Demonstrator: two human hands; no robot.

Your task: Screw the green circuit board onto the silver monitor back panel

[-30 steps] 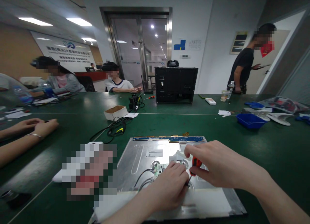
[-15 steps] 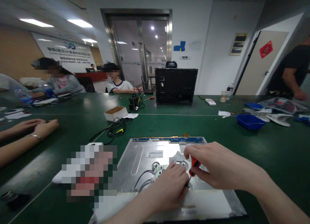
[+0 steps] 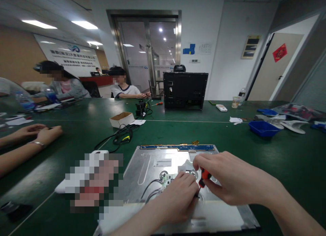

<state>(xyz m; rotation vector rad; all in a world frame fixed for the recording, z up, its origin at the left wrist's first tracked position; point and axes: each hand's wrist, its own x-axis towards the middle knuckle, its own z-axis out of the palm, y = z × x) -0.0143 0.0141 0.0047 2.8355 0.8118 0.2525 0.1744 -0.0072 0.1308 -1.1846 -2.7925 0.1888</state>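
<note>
A silver metal panel lies flat on the green table, with a blue circuit strip along its far edge. My right hand grips the handle of a red and black screwdriver, its shaft slanting down to the panel. Close beside the tip, my left hand rests on the panel with fingers bent together; what they pinch, if anything, is hidden. A small green circuit board with dark cables shows just beyond my left hand.
Behind the panel stand a black monitor housing, an open carton and tangled black cables. A blue tray lies at the right. Another person's hands rest at the left; two people sit farther back.
My right hand has shifted slightly, and more of the screwdriver handle shows. My left hand has stayed in place. The standing person at the far right is out of view.
</note>
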